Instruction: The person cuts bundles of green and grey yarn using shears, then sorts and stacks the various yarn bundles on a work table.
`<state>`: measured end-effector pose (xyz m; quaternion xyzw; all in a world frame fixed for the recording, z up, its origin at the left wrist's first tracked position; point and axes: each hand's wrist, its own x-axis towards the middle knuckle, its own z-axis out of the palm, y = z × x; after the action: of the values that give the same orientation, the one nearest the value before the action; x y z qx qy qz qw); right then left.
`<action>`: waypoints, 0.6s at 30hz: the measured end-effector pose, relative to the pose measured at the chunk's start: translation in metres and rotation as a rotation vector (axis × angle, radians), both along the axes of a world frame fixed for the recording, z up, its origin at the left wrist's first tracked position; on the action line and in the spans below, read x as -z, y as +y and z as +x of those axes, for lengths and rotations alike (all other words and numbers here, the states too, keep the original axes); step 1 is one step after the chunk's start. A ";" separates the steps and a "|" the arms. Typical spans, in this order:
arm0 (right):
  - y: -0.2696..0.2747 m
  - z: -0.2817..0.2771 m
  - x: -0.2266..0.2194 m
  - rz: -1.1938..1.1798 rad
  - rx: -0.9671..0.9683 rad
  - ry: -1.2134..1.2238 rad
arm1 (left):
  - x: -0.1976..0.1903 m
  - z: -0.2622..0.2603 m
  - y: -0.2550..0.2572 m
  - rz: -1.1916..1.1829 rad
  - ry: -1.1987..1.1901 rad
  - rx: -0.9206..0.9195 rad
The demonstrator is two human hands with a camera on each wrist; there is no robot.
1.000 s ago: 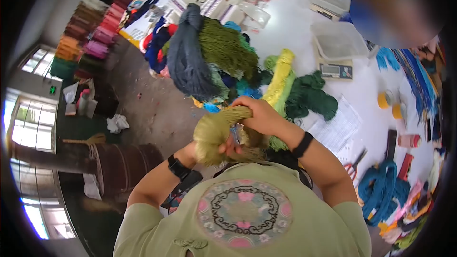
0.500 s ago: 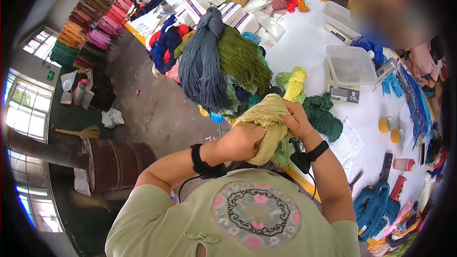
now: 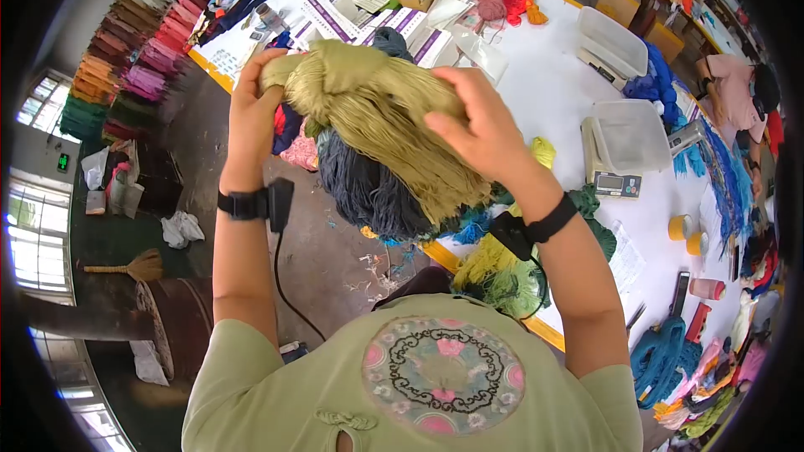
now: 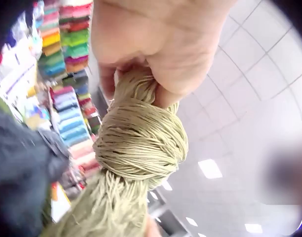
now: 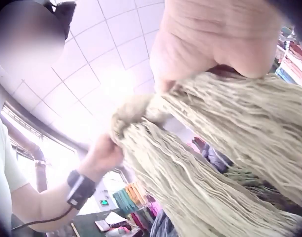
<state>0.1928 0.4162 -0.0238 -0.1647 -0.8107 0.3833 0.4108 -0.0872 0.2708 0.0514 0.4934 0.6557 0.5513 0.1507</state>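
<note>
A khaki-green skein of yarn (image 3: 402, 134) hangs between both hands above a heap of yarn, its strands fanning down to the right. My left hand (image 3: 249, 113) grips its narrow end; the left wrist view shows the fingers closed around it just above a thick wrapped knot (image 4: 141, 140). At the skein's other side, my right hand (image 3: 490, 130) lies against the strands with index finger and thumb extended and spread apart. In the right wrist view the palm (image 5: 215, 42) is over the strands, which hide the fingertips. Beneath hangs a dark grey-blue skein (image 3: 364, 184), partly covered.
On the white table are yellow yarn (image 3: 494, 264), dark green yarn (image 3: 599, 230), a scale (image 3: 618, 184) with a clear plastic tub (image 3: 632, 136), tape rolls (image 3: 680, 226) and teal yarn (image 3: 662, 351). A rusty drum (image 3: 180, 318) stands at left. Another person (image 3: 733, 92) is at far right.
The skein, bunched close to my body in both hands, is now raised forward over the heap and stretched out with a knot near its left end. My hands have moved apart.
</note>
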 end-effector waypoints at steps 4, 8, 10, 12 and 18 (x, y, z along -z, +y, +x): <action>-0.012 -0.024 0.074 0.239 0.135 -0.367 | 0.062 -0.042 0.015 -0.046 0.576 -0.162; -0.038 0.013 0.108 0.219 0.248 -0.295 | 0.121 -0.003 0.044 -0.039 0.947 -0.017; -0.055 0.041 0.126 0.060 0.334 -0.215 | 0.120 0.004 0.044 -0.057 0.903 -0.024; -0.076 0.079 0.168 -0.113 0.479 -0.340 | 0.117 0.009 0.046 -0.061 0.875 -0.009; -0.059 0.160 0.246 -0.386 0.872 -0.573 | 0.104 0.036 0.035 -0.134 0.757 -0.136</action>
<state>0.3524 0.3575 -0.2695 -0.6547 -0.6620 0.2592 0.2568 -0.0509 0.3053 -0.0530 0.6063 0.7308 0.2949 -0.1070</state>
